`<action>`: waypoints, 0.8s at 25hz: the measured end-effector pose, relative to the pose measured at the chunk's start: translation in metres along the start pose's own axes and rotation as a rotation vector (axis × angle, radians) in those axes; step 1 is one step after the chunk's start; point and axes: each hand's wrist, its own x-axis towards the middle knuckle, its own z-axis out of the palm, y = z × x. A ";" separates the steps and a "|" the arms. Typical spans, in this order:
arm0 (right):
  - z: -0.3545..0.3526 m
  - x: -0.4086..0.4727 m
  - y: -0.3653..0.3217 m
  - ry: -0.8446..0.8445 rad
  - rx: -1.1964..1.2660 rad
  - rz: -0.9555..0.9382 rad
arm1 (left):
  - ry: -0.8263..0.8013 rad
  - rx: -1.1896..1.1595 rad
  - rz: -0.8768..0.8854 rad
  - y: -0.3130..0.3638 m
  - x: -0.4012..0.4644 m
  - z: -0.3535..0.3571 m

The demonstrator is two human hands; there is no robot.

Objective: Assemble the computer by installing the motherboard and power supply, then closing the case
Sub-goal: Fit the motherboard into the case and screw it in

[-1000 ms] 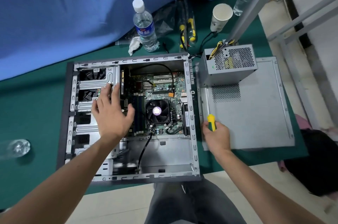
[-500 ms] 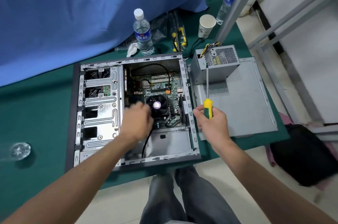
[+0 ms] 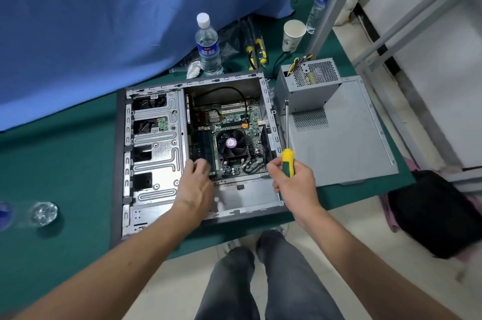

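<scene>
Head view: looks down on open grey steel tower case (image 3: 154, 152) lying on its side on green-covered counter (image 3: 65, 163).
Motherboard: green circuit board (image 3: 234, 121) lies flat inside the case, black cooler fan with purple hub label (image 3: 230, 142) on top; judged seated, screws too small to confirm.
Power supply: grey perforated metal box (image 3: 307, 84) stands outside the case, just right of its far corner, resting on the far end of the side panel; yellow and black wires (image 3: 300, 61) trail from its top. Not yet installed.
Side panel: flat grey sheet-metal cover with vent grid (image 3: 344, 142) lies on the counter beside the case, right of it. Case not yet closed.
Left grip: left hand (image 3: 195, 184) reaches into the case at the near left edge of the board, fingers curled down onto the board's edge area; whether anything is pinched cannot be told.
Right grip: right hand (image 3: 294, 181) wrapped round yellow-and-green handle of long-shafted screwdriver (image 3: 287, 142), shaft pointing away, over the case's right wall.
Progress: judged early-middle; board fastening probably in hand, then power supply, cabling, panel.
Elsewhere: clear plastic water bottle with blue label (image 3: 208, 48), white paper cup (image 3: 293, 35), yellow-handled tools (image 3: 257, 51) beyond the case.
</scene>
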 end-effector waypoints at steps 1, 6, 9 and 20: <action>0.003 -0.001 0.002 -0.007 0.001 -0.001 | -0.037 0.038 0.015 -0.002 -0.002 0.000; 0.007 0.007 0.004 -0.035 -0.008 -0.029 | -0.240 0.427 0.069 0.000 0.008 0.004; 0.010 0.006 0.005 -0.035 -0.021 -0.032 | -0.179 0.400 0.122 -0.003 0.015 0.006; 0.020 0.017 0.001 -0.113 -0.177 -0.087 | -0.362 0.004 0.223 0.001 0.038 -0.005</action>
